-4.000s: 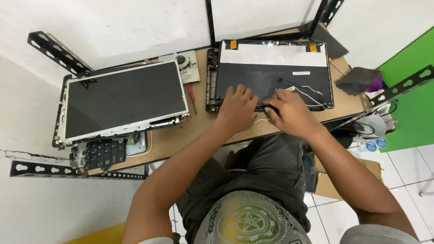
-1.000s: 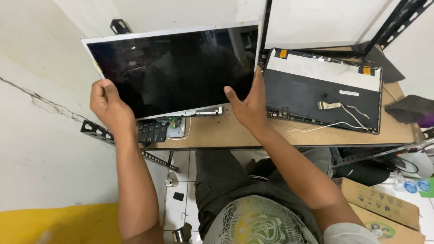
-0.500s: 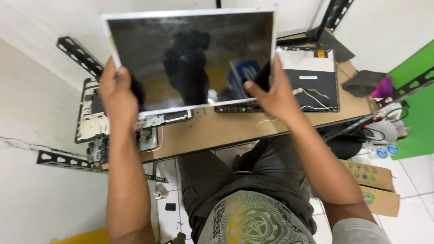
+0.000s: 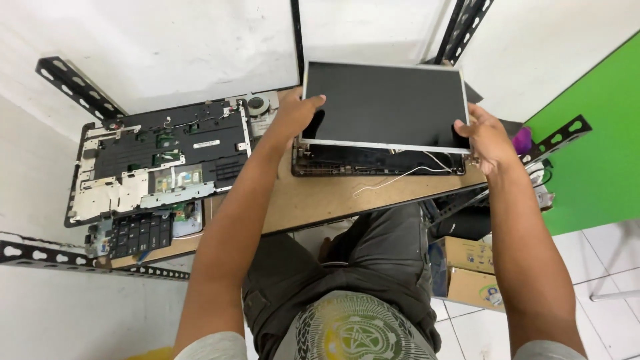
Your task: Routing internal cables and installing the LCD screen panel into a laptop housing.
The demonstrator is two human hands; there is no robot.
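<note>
Held above the back part of the wooden workbench (image 4: 313,200): a dark flat screen panel (image 4: 387,103), grasped at its left edge by the left hand (image 4: 293,117) and at its right lower corner by the right hand (image 4: 487,137), both hands closed on it. Directly under the panel, a black laptop lid shell (image 4: 373,163), with a thin white cable (image 4: 393,180) lying out of it toward the front edge of the workbench. At the left part of the workbench, an opened laptop base (image 4: 160,160) with green boards and metal brackets, bearing a small white rectangular label; in front of it, a loose black keyboard (image 4: 140,233); behind it, a small round fan (image 4: 257,107). Below the right side of the workbench, on the tiled floor, brown cardboard boxes (image 4: 467,270) with a coloured round mark. Long axis of the panel running left to right along the workbench, dark face turned up toward the camera, slightly tilted.
</note>
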